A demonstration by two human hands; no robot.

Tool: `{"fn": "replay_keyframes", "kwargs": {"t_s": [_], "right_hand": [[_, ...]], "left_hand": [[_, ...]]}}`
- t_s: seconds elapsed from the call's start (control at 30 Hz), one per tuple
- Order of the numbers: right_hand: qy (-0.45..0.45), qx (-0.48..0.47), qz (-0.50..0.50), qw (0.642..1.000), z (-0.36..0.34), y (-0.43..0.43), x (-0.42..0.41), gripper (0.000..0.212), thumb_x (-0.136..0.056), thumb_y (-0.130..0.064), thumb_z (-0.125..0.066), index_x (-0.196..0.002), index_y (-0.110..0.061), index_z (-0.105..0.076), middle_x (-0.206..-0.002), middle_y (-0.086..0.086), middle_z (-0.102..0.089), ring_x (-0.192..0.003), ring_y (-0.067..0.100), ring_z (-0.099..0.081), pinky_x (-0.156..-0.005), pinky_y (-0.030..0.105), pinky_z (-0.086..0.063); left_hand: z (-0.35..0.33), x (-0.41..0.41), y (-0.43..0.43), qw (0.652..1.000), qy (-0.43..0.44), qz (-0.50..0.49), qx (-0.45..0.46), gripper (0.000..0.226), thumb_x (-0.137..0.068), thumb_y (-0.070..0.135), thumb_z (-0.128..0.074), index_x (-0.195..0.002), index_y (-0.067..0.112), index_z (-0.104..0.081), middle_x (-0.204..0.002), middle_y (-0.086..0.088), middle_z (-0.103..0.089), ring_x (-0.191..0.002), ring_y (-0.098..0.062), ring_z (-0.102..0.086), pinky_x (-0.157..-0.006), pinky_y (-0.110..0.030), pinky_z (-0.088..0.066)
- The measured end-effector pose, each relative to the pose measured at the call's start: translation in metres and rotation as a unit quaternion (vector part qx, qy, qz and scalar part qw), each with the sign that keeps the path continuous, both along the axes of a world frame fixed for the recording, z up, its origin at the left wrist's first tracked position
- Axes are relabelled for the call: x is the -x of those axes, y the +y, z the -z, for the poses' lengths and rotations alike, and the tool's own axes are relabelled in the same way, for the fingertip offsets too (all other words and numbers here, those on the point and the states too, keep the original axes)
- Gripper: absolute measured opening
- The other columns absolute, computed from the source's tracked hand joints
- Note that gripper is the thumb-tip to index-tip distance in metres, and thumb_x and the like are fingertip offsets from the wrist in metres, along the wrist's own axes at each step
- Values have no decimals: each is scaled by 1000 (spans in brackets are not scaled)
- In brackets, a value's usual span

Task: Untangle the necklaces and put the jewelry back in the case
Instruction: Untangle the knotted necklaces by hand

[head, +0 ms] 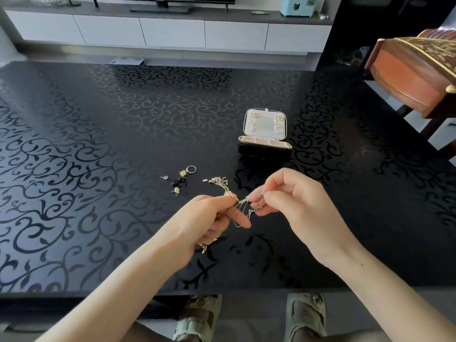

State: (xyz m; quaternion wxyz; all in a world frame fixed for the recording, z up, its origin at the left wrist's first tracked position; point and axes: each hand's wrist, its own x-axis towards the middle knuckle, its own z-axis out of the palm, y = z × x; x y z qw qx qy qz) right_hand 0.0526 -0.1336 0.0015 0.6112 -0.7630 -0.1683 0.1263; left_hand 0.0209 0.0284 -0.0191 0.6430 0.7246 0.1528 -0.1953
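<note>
Just above the dark patterned worktop, the left hand and right hand hold the tangled necklaces between them. The left fingers pinch a gold strand, the right fingers pinch a silver chain, and thin loops sag in the gap. The tangle's far end lies as a gold cluster on the worktop. Left of it lie a ring, small gold earrings and a black piece. The jewelry case stands open beyond the right hand, with studs pinned in its lid
</note>
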Motion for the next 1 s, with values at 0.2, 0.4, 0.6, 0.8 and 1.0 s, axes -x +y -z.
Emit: {"fn": "replay_keyframes", "kwargs": {"t_s": [0.2,0.4,0.6,0.8,1.0], "right_hand": [[38,-20,4,999,-2,4,-1,18,-84,7,-47,-75,-5,-57,-74,10,-71,-67,18,-64,-66,30,-54],[-41,103,-43,993,-3,0,1,17,-80,-2,-59,-72,-17,-63,-66,2,-68,-60,9,-59,-60,21,-48],[-67,139,-77,985,-3,-4,3,18,-80,-7,-63,-72,-23,-65,-69,-2,-67,-64,8,-61,-61,14,-47],[-59,142,-96,983,-2,-4,3,20,-81,-7,-62,-79,-25,-68,-70,-4,-68,-65,7,-61,-64,16,-49],[-69,176,-101,977,3,-5,2,23,-83,-9,-61,-86,-29,-72,-68,-9,-67,-63,9,-61,-62,17,-49]], "left_hand": [[0,-1,2,1000,-2,-21,2,46,-95,35,-42,-73,12,-74,-47,5,-23,-42,-10,-17,-39,-18,-15],[-4,2,6,1000,-2,-28,8,54,-94,38,-40,-57,11,-69,-45,3,-22,-44,-12,-15,-44,-23,-14],[-4,4,8,1000,11,-27,-8,58,-93,39,-40,-46,12,-60,-42,1,-20,-45,-14,-14,-45,-26,-13],[-2,3,9,999,19,-26,-3,58,-91,40,-40,-43,11,-58,-40,1,-20,-44,-14,-14,-44,-25,-14],[-2,2,7,1000,20,-16,-2,60,-92,41,-39,-44,12,-58,-42,0,-20,-42,-14,-16,-43,-23,-16]]}}
